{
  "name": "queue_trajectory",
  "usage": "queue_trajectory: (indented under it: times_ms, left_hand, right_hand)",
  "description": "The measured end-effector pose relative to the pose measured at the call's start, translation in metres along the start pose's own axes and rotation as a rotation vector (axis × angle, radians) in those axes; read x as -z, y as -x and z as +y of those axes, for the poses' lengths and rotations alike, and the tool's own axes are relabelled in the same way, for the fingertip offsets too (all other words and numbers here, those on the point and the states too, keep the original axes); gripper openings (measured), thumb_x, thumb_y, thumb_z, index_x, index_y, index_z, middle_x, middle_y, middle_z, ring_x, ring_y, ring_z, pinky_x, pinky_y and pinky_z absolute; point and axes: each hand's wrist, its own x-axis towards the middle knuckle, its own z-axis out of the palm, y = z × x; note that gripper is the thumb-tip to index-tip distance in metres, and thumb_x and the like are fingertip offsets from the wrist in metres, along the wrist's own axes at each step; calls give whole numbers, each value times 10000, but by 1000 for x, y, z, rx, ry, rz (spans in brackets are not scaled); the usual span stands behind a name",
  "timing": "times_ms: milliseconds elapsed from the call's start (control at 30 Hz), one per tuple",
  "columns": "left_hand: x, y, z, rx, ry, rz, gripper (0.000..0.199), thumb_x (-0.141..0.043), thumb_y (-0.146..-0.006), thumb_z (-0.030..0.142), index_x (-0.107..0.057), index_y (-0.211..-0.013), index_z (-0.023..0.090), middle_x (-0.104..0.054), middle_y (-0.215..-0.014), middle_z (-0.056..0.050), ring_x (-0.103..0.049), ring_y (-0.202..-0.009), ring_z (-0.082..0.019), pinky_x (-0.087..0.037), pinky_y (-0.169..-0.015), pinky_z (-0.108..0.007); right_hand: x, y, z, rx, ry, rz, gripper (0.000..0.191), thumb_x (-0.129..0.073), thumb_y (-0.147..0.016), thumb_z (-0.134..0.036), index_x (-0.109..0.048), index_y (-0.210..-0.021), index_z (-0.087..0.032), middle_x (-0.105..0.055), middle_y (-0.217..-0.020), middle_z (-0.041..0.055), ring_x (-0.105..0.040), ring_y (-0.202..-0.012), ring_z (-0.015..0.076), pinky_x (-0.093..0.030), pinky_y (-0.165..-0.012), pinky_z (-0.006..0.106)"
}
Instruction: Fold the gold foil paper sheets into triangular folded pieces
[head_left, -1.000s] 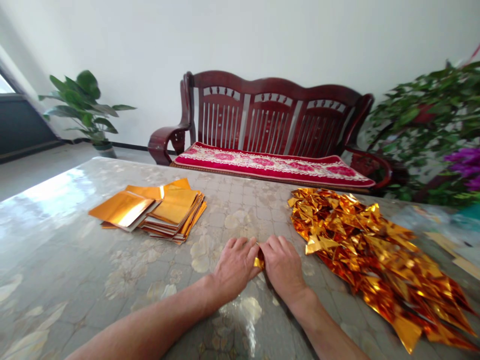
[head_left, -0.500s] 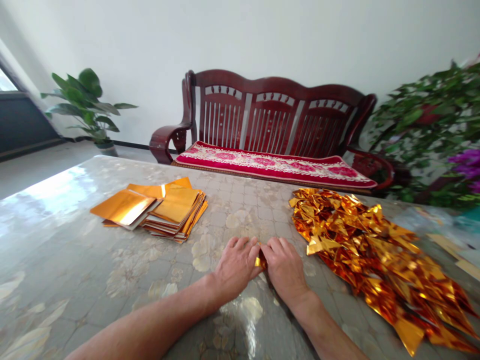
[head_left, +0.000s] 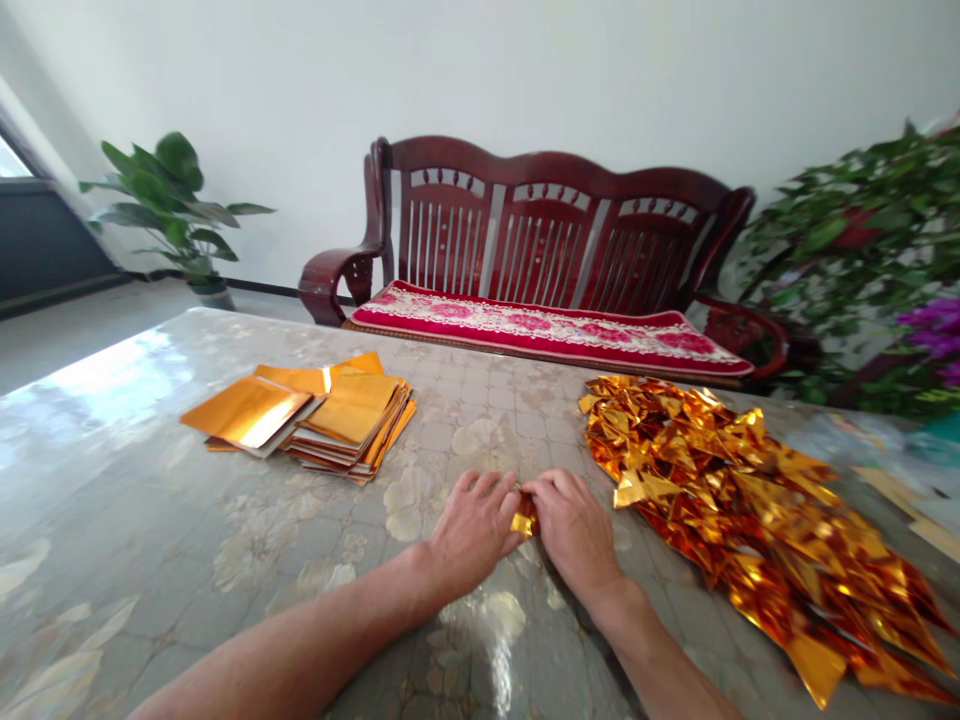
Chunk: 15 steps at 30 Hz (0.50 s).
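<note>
Between my two hands, near the middle of the table (head_left: 300, 560), is a small piece of gold foil paper (head_left: 524, 524), mostly covered by fingers. My left hand (head_left: 478, 525) is closed on its left side, and my right hand (head_left: 571, 528) pinches it from the right. Stacked square gold sheets (head_left: 352, 410) lie to the left, one loose sheet (head_left: 246, 408) on top at an angle. A large heap of folded gold foil pieces (head_left: 720, 480) spreads over the right side.
Behind the table stands a dark red wooden bench (head_left: 540, 230) with a red and white cushion (head_left: 525, 322). Clear plastic (head_left: 847, 440) lies at the right edge. Potted plants stand left (head_left: 176, 205) and right.
My right hand has shifted slightly up and right, and a little more of the gold foil piece shows between the hands.
</note>
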Motion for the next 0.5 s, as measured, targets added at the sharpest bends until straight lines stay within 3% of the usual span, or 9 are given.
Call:
queue_trajectory:
  times_ms: [500]
  left_hand:
    - [1, 0, 0, 1, -32, 2, 353, -542, -963, 444, -559, -1187, 172, -558, -1386, -85, -511, -1219, -258, -394, -986, -429]
  right_hand:
    - [-14, 1, 2, -161, -359, 26, 266, -478, -848, -122, -691, -967, -226, -668, -942, 35, -617, -907, 185, -452, -796, 276]
